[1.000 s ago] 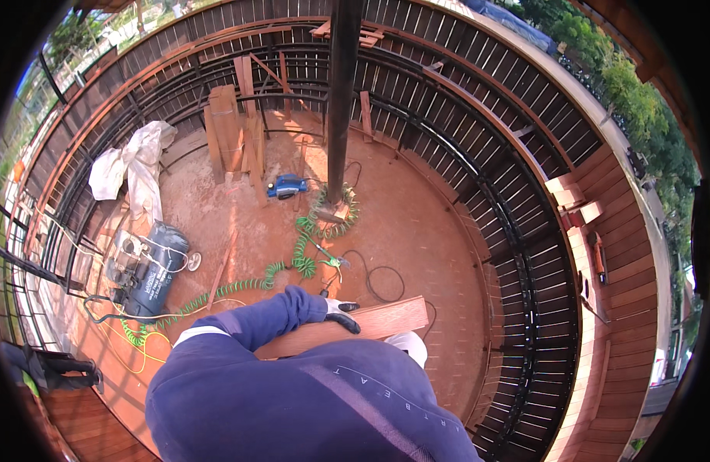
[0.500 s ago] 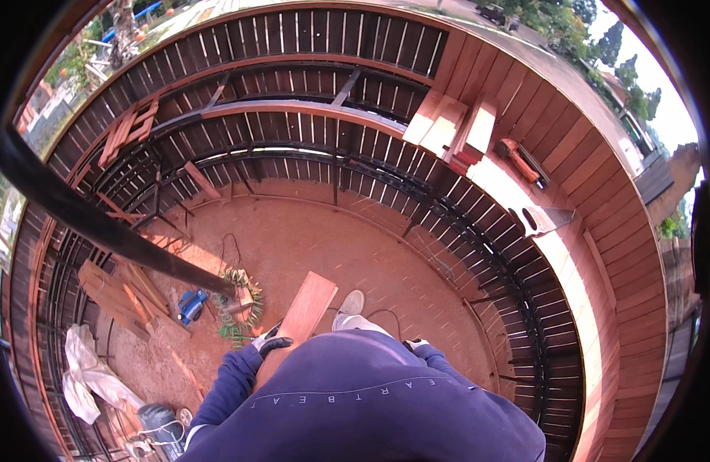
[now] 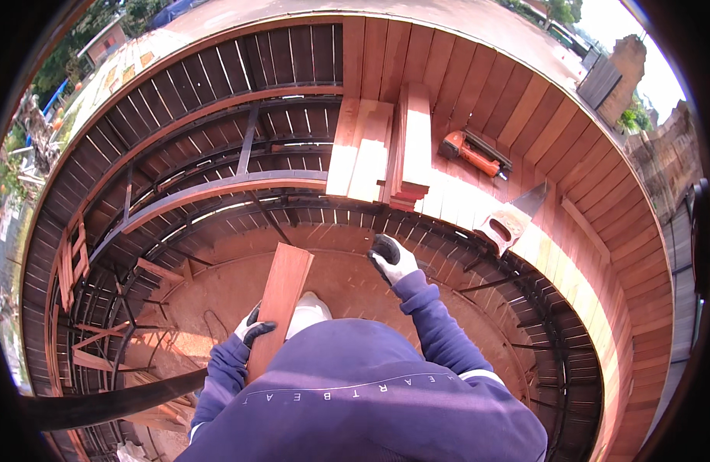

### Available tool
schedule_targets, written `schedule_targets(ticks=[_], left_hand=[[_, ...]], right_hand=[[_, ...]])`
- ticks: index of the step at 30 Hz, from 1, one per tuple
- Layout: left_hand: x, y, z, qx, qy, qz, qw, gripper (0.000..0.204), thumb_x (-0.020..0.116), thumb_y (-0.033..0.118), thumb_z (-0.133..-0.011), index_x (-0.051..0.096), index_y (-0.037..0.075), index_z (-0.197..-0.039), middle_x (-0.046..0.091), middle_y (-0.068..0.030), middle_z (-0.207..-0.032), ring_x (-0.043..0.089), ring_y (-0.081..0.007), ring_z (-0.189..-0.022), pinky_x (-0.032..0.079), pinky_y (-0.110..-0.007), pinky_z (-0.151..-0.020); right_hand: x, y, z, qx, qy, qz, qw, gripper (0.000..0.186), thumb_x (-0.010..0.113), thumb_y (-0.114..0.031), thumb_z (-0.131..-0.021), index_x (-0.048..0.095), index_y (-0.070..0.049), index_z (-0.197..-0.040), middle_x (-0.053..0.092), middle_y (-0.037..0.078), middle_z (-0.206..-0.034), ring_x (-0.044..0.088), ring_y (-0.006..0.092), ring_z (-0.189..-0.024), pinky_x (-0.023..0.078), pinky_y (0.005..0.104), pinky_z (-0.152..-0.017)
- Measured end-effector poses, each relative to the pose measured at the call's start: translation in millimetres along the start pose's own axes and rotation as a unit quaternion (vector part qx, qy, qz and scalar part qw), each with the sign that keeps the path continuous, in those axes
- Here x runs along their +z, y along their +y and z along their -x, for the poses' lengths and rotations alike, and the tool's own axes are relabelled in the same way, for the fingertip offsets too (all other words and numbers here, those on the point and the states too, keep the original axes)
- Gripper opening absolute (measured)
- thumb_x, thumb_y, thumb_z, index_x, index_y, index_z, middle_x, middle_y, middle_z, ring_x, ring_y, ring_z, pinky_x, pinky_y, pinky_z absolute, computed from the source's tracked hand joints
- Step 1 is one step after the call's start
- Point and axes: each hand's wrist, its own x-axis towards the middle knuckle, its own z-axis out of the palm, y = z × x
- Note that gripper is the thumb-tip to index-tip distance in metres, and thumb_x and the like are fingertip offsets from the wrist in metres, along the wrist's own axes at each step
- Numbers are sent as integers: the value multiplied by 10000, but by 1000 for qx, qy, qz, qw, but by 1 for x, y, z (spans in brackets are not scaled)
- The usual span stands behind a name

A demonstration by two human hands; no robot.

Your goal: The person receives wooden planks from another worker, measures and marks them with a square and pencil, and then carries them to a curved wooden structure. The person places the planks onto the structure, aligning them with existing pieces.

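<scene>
My left hand, in a white and black glove, is closed on the edge of a reddish wooden plank angled up from my body. My right hand, gloved alike, reaches forward with loosely curved, open fingers and nothing visible in it. It is below a stack of cut boards on the curved wooden tier, beside paler boards. Farther right on that tier lie an orange and black power tool and a handsaw.
A curved plank bench wraps round the right; dark slatted tiers on a metal frame curve to the left. The dusty reddish floor is below. A thick black post crosses the lower left, near loose timber.
My view has swung right toward the boards and tools on the tier. The plank in my left hand came round with me, and my right hand rose forward from beside my body.
</scene>
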Motion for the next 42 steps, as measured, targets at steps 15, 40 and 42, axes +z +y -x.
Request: schedule_targets(ticks=[15, 40, 42], left_hand=[[-104, 200, -198, 56, -155, -45, 985, 914, 735, 337, -663, 329, 2, -1410, 475, -102, -1344, 434, -211, -1255, 315, -338, -1053], [120, 321, -469, 88, -244, 298, 919, 339, 709, 287, -799, 624, 77, -1051, 667, -69, -958, 649, -228, -839, 554, -386, -795], [150, 311, -470, 2, -243, 291, 925, 325, 701, 327, -798, 640, 92, -1014, 679, -71, -948, 653, -225, -849, 549, -392, -803]], right_hand=[[31, -73, -296, 246, 130, 516, 810, 844, 598, -478, -830, 182, -166, -1495, 200, 202, -1518, 312, 420, -1334, 304, 517, -1074], [-79, -130, -54, -110, 399, -175, 893, 735, 662, -47, -714, 375, 14, -1388, 494, 158, -1336, 526, 238, -1181, 447, 342, -968], [-80, -108, -13, -72, 456, -217, 860, 684, 631, -69, -741, 391, 22, -1375, 538, 147, -1279, 557, 222, -1121, 464, 333, -932]])
